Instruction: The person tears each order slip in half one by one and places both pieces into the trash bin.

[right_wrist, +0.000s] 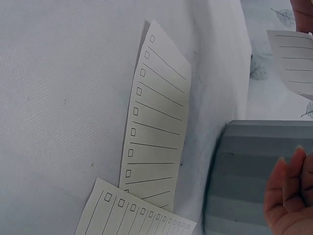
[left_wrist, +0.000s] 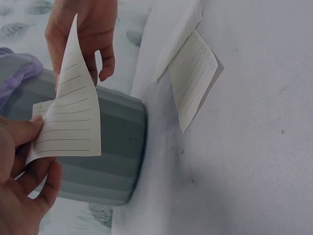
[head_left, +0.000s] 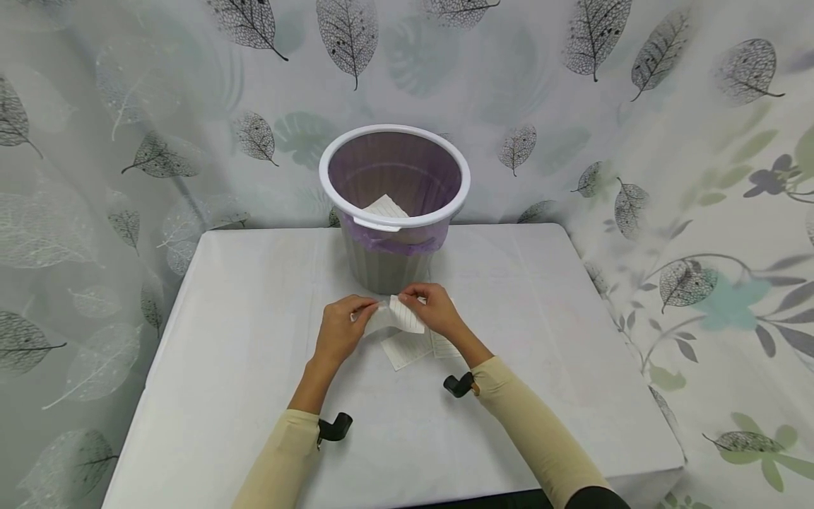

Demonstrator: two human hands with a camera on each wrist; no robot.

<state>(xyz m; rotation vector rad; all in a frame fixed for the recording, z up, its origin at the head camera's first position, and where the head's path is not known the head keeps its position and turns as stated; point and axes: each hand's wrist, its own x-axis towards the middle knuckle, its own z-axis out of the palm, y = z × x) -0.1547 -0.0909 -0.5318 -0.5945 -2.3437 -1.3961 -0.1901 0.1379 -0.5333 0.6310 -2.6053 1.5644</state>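
My left hand (head_left: 338, 326) pinches one side of a lined sheet of paper (left_wrist: 73, 125) between thumb and fingers. Fingers of my right hand (head_left: 435, 311) hold its other side, and the sheet is bent between the two hands. Whether it is torn I cannot tell. In the right wrist view, the right hand (right_wrist: 291, 196) is partly cut off at the frame's edge. Below the hands, on the table, lie lined paper slips (right_wrist: 154, 122) with small checkbox squares, one overlapping another. Both hands are just in front of a grey bin (head_left: 388, 268).
The bin has a white rim (head_left: 458, 180) and a purple liner (head_left: 407, 244), with a lined paper piece (head_left: 386, 206) inside. It stands at the far side of a table (head_left: 254, 318) with a white cover. Leaf-patterned curtains (head_left: 407, 63) hang behind and beside it.
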